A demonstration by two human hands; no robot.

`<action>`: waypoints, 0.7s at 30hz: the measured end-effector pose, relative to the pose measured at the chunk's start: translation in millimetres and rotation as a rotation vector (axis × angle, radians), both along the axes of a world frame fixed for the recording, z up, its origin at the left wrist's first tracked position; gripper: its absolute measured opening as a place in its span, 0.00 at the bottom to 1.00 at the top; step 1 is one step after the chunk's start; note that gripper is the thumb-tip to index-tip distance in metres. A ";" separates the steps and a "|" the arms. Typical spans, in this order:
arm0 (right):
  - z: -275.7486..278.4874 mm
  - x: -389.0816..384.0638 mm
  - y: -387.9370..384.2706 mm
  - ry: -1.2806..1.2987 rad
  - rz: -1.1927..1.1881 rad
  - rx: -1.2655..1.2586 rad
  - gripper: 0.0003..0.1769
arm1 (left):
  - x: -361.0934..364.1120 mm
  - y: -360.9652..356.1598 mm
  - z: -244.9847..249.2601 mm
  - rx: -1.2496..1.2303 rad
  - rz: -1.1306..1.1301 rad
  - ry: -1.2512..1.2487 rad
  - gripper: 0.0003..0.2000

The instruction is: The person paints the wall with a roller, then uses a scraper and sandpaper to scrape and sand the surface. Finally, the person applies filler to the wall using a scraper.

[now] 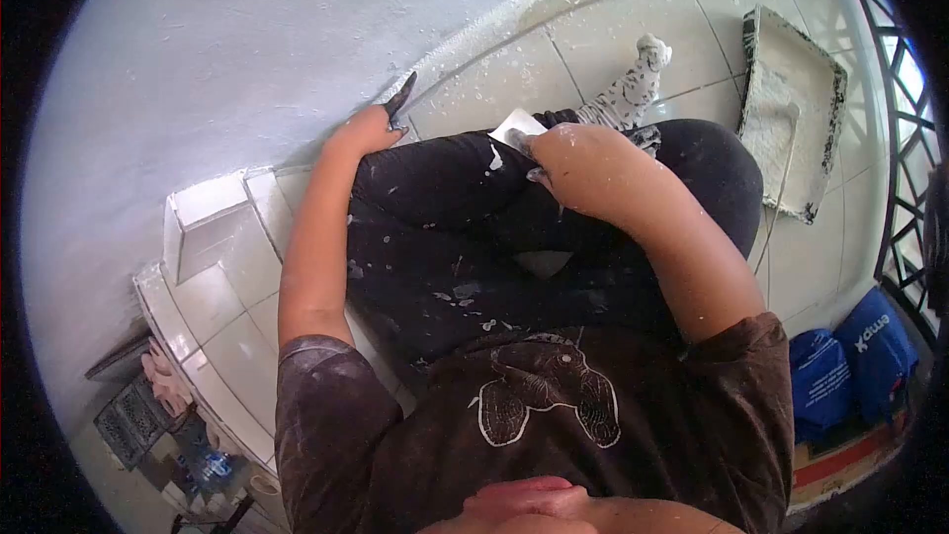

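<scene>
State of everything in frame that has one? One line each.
left hand: shut on dark tool, tip by the wall base
right hand: shut on white flat piece, over the knee
tray: flat on the floor, coated white
black trousers: spattered white

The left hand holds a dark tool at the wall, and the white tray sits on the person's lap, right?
No: the head view shows the white tray on the tiled floor. The left hand does hold the dark tool at the wall.

Left hand (368, 131) holds dark scraper (402, 97) at wall (198, 69); right hand (583, 170) grips pale blade (516, 127).
</scene>
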State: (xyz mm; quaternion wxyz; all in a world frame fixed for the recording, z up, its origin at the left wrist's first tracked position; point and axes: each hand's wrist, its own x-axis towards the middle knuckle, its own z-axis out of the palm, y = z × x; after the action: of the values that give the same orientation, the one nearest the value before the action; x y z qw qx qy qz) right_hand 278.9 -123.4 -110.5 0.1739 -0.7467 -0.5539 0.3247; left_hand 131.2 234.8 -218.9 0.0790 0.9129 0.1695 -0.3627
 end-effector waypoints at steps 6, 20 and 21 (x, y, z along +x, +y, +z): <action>-5.3 -4.4 -2.5 0.031 -0.073 0.075 0.14 | 4.4 -6.8 14.4 0.027 0.075 0.013 0.28; 3.3 -2.0 3.3 0.067 -0.061 -0.083 0.13 | 9.7 -8.2 22.6 0.090 0.071 -0.194 0.22; 2.8 -2.3 2.6 0.069 -0.062 -0.072 0.14 | 9.1 -4.9 18.6 0.073 0.085 -0.171 0.23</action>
State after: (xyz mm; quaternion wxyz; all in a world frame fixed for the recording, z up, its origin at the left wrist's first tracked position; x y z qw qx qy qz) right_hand 276.6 -120.8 -107.7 0.1757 -0.7575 -0.5122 0.3647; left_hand 140.2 229.9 -200.3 0.0750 0.9348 0.2139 -0.2736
